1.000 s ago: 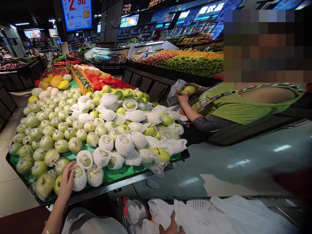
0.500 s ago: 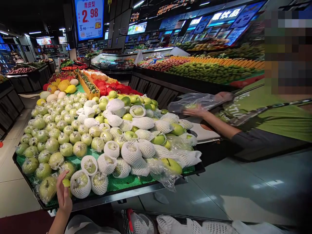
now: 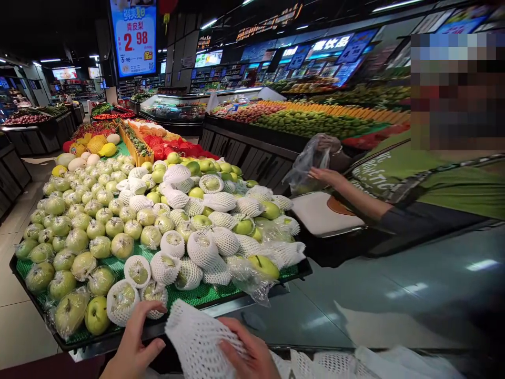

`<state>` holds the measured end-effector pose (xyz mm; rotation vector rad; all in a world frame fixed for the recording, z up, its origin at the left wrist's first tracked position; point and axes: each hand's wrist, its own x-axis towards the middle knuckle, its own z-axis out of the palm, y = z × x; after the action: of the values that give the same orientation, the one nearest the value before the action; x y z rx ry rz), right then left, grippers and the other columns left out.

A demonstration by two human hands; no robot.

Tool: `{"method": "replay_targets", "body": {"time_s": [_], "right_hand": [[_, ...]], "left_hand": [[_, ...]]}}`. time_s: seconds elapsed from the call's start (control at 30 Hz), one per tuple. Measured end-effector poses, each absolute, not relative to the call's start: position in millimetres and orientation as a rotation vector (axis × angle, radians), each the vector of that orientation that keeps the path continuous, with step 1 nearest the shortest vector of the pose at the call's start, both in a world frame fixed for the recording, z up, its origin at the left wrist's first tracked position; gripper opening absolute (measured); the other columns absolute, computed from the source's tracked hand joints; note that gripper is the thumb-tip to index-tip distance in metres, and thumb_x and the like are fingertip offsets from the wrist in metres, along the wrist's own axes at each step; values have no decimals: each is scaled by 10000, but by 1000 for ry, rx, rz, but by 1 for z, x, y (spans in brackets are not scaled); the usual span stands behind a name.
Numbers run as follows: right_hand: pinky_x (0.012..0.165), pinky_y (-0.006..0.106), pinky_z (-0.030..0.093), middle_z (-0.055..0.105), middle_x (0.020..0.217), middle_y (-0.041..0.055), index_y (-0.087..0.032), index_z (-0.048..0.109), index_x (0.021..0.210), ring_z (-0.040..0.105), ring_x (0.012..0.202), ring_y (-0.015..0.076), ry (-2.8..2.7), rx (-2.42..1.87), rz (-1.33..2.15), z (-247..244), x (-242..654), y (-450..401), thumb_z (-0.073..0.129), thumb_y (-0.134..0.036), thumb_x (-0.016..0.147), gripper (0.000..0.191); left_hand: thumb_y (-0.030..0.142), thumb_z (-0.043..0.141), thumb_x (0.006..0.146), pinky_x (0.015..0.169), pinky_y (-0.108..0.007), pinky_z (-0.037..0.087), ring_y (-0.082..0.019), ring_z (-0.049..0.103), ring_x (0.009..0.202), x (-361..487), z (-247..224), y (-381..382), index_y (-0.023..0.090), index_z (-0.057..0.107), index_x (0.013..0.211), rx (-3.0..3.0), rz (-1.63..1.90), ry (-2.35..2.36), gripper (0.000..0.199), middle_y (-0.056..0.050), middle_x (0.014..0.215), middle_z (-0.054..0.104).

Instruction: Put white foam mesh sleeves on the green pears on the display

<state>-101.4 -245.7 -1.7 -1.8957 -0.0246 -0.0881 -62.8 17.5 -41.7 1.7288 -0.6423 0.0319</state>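
At the bottom edge, the right hand point(image 3: 252, 352) lies with fingers spread flat on a white foam net sleeve point(image 3: 197, 339), pressing its top rather than closing round it. The left hand point(image 3: 136, 345) sits just left of the sleeve, fingers curled loosely, thumb toward the sleeve's edge and fingertips touching a net-wrapped pear point(image 3: 153, 297) at the front rim of the black display tray point(image 3: 118, 334). More empty net sleeves point(image 3: 327, 363) lie to the right of the held one, along the bottom of the view. On the tray beyond the sleeve, film-wrapped green pears point(image 3: 71, 310) fill the left part and netted ones point(image 3: 203, 247) the right, on green matting. Farther right of the tray, another person in a green top holds a clear plastic bag point(image 3: 311, 160) with both hands. Far behind the tray hangs a price sign point(image 3: 134, 34) reading 2.98.
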Motion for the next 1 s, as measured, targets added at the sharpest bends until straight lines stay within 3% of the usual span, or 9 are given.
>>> {"method": "replay_targets", "body": {"time_s": [0.1, 0.27, 0.4, 0.53, 0.6, 0.67, 0.73, 0.87, 1.0], "right_hand": [[706, 283, 531, 721, 855, 65, -216, 720, 987, 683, 785, 246, -83, -1833, -28, -11, -87, -223, 547, -604, 913, 431], [781, 319, 524, 730, 982, 108, -192, 692, 1056, 677, 910, 278, -80, -1822, 96, -17, -73, -208, 499, -652, 928, 515], [803, 337, 518, 718, 1008, 112, -192, 690, 1092, 664, 938, 288, -92, -1767, 137, -18, -76, -205, 487, -748, 890, 625], [794, 375, 515, 709, 899, 98, -223, 738, 955, 652, 875, 281, -108, -1586, 197, -24, -77, -204, 355, -805, 906, 699], [812, 384, 520, 724, 935, 101, -252, 747, 952, 656, 906, 280, 13, -1456, 137, -29, -73, -203, 395, -784, 910, 640], [912, 396, 507, 719, 1135, 107, -295, 733, 1106, 636, 1087, 290, 35, -1344, 89, -33, -66, -202, 525, -744, 883, 543], [1011, 416, 458, 669, 1282, 110, -316, 696, 1220, 580, 1224, 302, -52, -1270, 131, -36, -58, -199, 638, -737, 816, 586], [848, 338, 459, 678, 931, 76, -245, 743, 960, 616, 913, 244, -58, -1233, 129, -43, -53, -194, 721, -768, 709, 581], [663, 251, 320, 479, 720, -10, -180, 659, 771, 421, 691, 146, -99, -1230, 267, -46, -59, -193, 748, -829, 602, 676]], "left_hand": [[599, 547, 939, 1109, -467, 410, -324, 543, 1269, -64, -48, 28, 275, 519, 1414, 1790, 23, -607, 576, -119, 1295, 630], [535, 623, 911, 1191, -508, 266, -316, 511, 1268, -63, -44, 36, 297, 617, 1261, 1925, 253, -549, 423, -86, 1195, 635], [499, 687, 876, 1182, -505, 250, -313, 529, 1241, -57, -36, 29, 267, 675, 1103, 1868, 85, -541, 325, -89, 1193, 653], [492, 688, 887, 914, -325, 436, -231, 595, 990, -53, -41, 20, 222, 682, 974, 1566, -126, -286, 283, -51, 957, 663], [544, 741, 831, 770, -259, 413, -169, 555, 808, -50, -43, 15, 221, 661, 1030, 1357, -250, -240, 388, 0, 813, 612], [557, 790, 782, 695, -223, 355, -134, 495, 734, -46, -40, 7, 220, 627, 1105, 1195, -423, -241, 495, 32, 743, 560], [547, 816, 762, 657, -214, 303, -114, 436, 692, -42, -34, -3, 202, 615, 1098, 1109, -566, -267, 522, 41, 724, 531], [550, 810, 769, 639, -217, 275, -97, 375, 649, -33, -19, -18, 177, 635, 1011, 1101, -497, -248, 478, 48, 702, 512], [513, 844, 745, 624, -210, 300, -93, 416, 632, -27, -16, -22, 186, 613, 988, 1056, -432, -182, 468, 52, 671, 528]]}}
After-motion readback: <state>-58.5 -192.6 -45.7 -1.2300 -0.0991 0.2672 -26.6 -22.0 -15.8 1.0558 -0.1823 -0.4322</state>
